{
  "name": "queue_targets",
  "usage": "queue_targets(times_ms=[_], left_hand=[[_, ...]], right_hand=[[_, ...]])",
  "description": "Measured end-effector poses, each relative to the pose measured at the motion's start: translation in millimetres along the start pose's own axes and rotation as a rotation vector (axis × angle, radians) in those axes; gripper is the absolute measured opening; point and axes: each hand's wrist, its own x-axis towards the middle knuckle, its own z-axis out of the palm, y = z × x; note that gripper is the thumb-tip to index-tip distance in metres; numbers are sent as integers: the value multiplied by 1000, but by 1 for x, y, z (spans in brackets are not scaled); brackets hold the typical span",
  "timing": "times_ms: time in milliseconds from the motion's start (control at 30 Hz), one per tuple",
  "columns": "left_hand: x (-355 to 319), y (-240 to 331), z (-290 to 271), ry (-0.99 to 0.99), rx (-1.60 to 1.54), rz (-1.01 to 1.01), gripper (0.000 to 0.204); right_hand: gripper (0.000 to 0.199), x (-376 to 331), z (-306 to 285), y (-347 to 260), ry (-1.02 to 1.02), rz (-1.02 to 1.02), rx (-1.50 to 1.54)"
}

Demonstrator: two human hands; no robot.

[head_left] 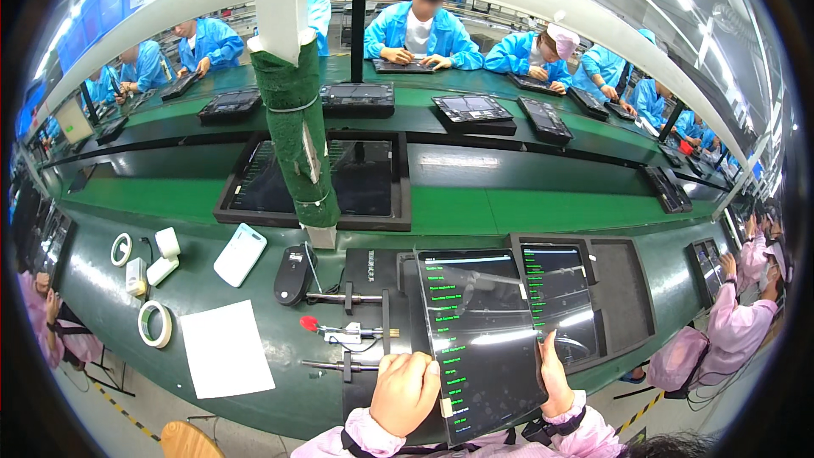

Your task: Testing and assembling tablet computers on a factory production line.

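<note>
Looking down from the head camera, both hands are wrapped around a tablet [479,335] held just above the near edge of the green workbench [254,390]. The left hand [409,392] is closed over the lower left edge with the fingers curled onto the glass, and the right hand [553,376] pinches the right edge, thumb up along the side. The slab's long axis runs away from the person, top end tipped slightly left, screen facing up with a column of green menu text down its left side. I'd guess it's stiff and thin, fairly light, with slick glass that smudges and cracks easily, so gripping by the edges like this looks like the safe way. Just beside it on the right, a second tablet [557,293] sits in a dark foam tray [623,297], also lit. Off to the left there's a black mouse [294,274], a white sheet [225,348], two tape rolls [154,323] and a padded green post [295,131]. Other workers in blue coats sit along the far side.
</note>
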Motion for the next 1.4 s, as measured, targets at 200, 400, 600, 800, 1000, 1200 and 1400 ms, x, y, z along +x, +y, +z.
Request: queue_targets(times_ms=[200, 400, 600, 800, 1000, 1200, 1400], left_hand=[[-1, 3, 1, 17, 78, 31, 10], [33, -9, -23, 10, -96, -159, 24], [41, -12, -20, 98, 105, -69, 17], [43, -23, -7, 130, 206, -23, 15], [45, -33, 15, 21, 324, 52, 9], [43, -49, 26, -138, 547, -13, 22], [44, -52, 28, -79, 669, 0, 30]], right_hand=[[66, 2, -9, 7, 20, 31, 17], [71, -8, -4, 0, -2, 39, -57], [72, -9, 0, 1, -33, 34, -70], [70, -10, 0, 3, 26, 55, -42], [67, -13, -7, 3, 57, 80, 27], [68, -14, -14, 2, 53, -30, -212], [66, -9, -16, 4, 9, -66, -190]])
